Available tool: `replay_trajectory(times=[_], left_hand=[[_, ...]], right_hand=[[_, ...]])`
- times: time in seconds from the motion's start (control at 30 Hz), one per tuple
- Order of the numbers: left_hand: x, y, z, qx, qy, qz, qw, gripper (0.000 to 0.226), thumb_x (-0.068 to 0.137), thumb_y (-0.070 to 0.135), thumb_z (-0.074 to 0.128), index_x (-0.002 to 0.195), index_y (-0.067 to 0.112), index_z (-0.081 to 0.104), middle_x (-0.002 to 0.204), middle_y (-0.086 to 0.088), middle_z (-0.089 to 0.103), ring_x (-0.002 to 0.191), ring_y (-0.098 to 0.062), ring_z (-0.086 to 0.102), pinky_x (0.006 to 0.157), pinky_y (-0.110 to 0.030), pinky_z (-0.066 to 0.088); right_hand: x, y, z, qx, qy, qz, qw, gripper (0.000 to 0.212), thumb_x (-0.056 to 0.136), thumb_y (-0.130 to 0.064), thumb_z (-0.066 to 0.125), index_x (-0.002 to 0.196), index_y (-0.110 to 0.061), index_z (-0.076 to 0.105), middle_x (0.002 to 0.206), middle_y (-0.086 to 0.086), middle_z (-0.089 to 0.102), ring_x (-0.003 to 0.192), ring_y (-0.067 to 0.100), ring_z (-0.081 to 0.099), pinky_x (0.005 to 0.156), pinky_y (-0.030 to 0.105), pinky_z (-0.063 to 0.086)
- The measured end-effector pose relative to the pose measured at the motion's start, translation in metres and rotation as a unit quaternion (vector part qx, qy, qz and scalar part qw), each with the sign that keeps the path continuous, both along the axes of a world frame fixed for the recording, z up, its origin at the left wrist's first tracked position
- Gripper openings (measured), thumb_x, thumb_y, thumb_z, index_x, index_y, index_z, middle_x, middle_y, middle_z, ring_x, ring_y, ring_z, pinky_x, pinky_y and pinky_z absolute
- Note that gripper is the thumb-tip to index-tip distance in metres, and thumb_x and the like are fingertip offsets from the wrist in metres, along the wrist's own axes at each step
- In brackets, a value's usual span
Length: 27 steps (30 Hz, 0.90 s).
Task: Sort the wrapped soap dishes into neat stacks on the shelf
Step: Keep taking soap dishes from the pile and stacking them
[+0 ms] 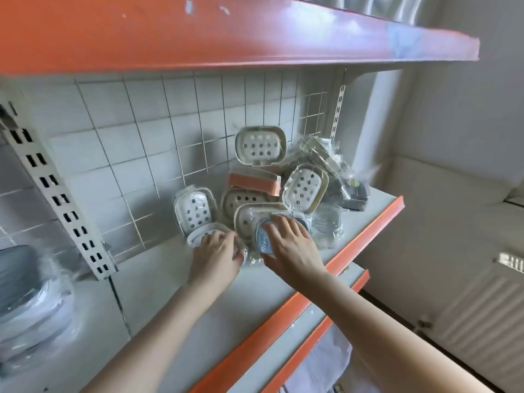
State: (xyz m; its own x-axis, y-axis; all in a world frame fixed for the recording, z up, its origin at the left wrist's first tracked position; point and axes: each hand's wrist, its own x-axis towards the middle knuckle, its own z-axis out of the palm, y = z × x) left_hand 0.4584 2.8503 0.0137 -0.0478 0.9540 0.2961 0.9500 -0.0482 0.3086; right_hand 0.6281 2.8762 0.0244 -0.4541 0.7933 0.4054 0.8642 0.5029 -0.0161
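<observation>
A loose pile of plastic-wrapped soap dishes (304,187) lies at the back right of the white shelf (175,296). Most are beige with holed white inserts; one (259,146) leans upright on the wire grid, and an orange one (253,182) sits in the middle. My left hand (217,258) grips a wrapped white oval dish (200,235) at the pile's front left. My right hand (292,245) lies with spread fingers on a wrapped blue-grey ribbed oval dish (262,239). A clear wrapped dish (329,225) lies to the right.
An orange-edged shelf (226,32) hangs close overhead. A slotted upright (56,194) stands at left, with wrapped grey items (25,293) beyond it. The shelf's orange front lip (312,296) runs diagonally; a lower shelf (320,321) shows beneath. A wall and radiator (482,307) are at right.
</observation>
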Motion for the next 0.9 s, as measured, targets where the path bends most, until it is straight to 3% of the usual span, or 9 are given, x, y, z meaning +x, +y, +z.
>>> replay_trajectory(times=[0.23, 0.4, 0.57, 0.8, 0.9], left_hand=[[0.021, 0.022, -0.012, -0.031, 0.063, 0.133, 0.989, 0.043, 0.083, 0.048, 0.051, 0.112, 0.016, 0.055, 0.111, -0.01, 0.058, 0.108, -0.032, 0.052, 0.088, -0.041, 0.039], [0.029, 0.022, -0.014, -0.053, 0.082, 0.176, 0.98, 0.064, 0.081, 0.061, 0.05, 0.128, 0.019, 0.04, 0.127, -0.007, 0.047, 0.119, -0.03, 0.042, 0.091, -0.04, 0.037], [0.033, 0.018, -0.008, -0.087, 0.094, 0.204, 0.971, 0.074, 0.079, 0.063, 0.053, 0.135, 0.021, 0.03, 0.13, -0.008, 0.041, 0.124, -0.03, 0.036, 0.092, -0.044, 0.037], [0.038, 0.006, -0.012, -0.086, 0.122, 0.218, 0.964, 0.078, 0.076, 0.047, 0.057, 0.141, 0.019, 0.025, 0.126, -0.009, 0.04, 0.121, -0.03, 0.035, 0.09, -0.044, 0.039], [0.032, -0.003, -0.009, -0.061, 0.113, 0.217, 0.968, 0.081, 0.067, 0.043, 0.065, 0.138, 0.015, 0.039, 0.115, -0.013, 0.051, 0.109, -0.036, 0.047, 0.078, -0.045, 0.047]], right_hand=[[0.007, 0.033, -0.01, 0.026, -0.053, 0.043, 0.997, 0.082, 0.054, -0.046, 0.084, 0.125, -0.018, 0.054, 0.128, 0.012, 0.055, 0.122, 0.03, 0.05, 0.109, 0.05, 0.034], [0.01, 0.048, -0.015, 0.025, -0.085, 0.067, 0.994, 0.101, 0.043, -0.049, 0.087, 0.133, -0.023, 0.048, 0.132, 0.013, 0.052, 0.117, 0.032, 0.051, 0.099, 0.048, 0.041], [0.013, 0.053, -0.019, 0.053, -0.064, 0.079, 0.993, 0.101, 0.04, -0.043, 0.088, 0.131, -0.023, 0.05, 0.129, 0.014, 0.054, 0.113, 0.032, 0.052, 0.092, 0.047, 0.043], [0.014, 0.051, -0.026, 0.062, -0.034, 0.078, 0.994, 0.093, 0.047, -0.041, 0.078, 0.133, -0.021, 0.05, 0.128, 0.013, 0.054, 0.11, 0.032, 0.052, 0.087, 0.044, 0.038], [0.013, 0.049, -0.029, 0.055, -0.021, 0.075, 0.995, 0.087, 0.052, -0.045, 0.073, 0.133, -0.022, 0.05, 0.128, 0.01, 0.054, 0.108, 0.031, 0.053, 0.084, 0.043, 0.038]])
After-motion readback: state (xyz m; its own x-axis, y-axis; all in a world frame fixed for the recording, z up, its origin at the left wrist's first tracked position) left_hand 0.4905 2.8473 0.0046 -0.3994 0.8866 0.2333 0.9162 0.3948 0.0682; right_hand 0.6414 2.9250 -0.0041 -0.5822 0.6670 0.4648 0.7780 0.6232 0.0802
